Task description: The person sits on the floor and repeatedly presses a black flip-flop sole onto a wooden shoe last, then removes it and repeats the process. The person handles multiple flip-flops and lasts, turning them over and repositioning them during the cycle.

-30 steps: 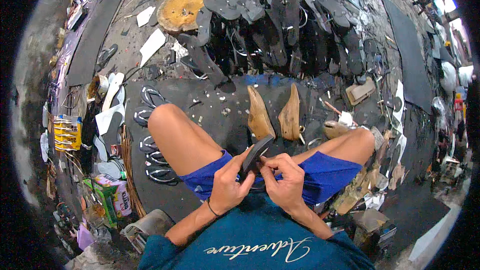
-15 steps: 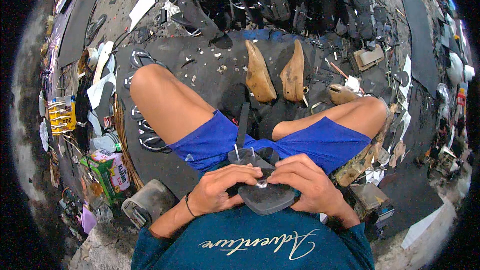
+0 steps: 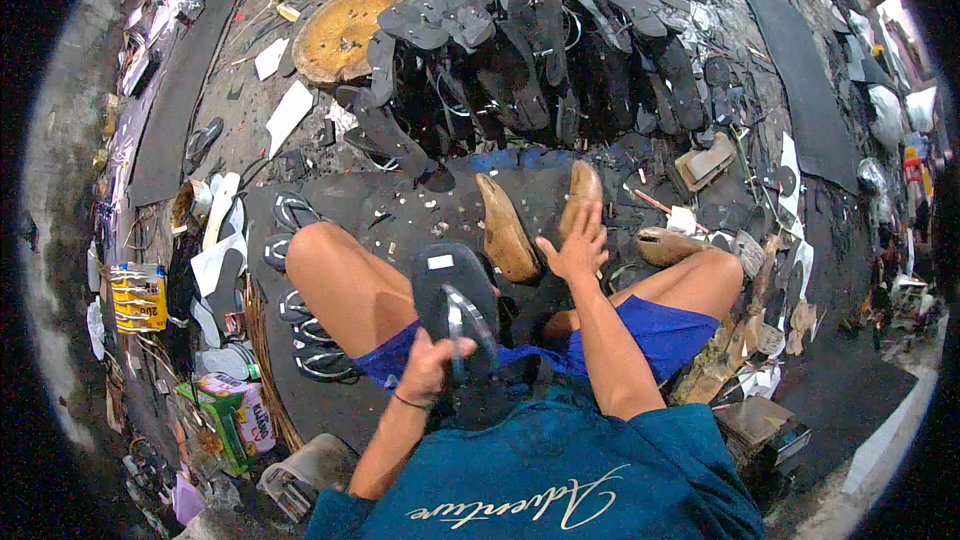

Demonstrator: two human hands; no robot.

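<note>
My left hand [image 3: 430, 365] grips a black flip-flop [image 3: 440, 295] with a clear, shiny strap and a small white label near its toe end. The flip-flop stands toe-up in front of my lap. My right hand [image 3: 580, 248] is stretched forward with its fingers spread over the near end of a wooden shoe last [image 3: 580, 188]. Whether the fingers touch that last I cannot tell. Just left of it, a second wooden last [image 3: 508, 232] lies on the dark mat [image 3: 390, 205].
A heap of black flip-flops [image 3: 525, 70] lies ahead, beside a round wooden block [image 3: 340, 35]. More strapped flip-flops [image 3: 318, 350] line my left side. Another wooden last [image 3: 670, 245] is near my right knee, and a green-and-white package [image 3: 230, 420] is at left.
My hands have come apart. The left now holds the flip-flop raised with its strap showing, while the right has reached forward to the lasts. The view has tilted up toward the heap.
</note>
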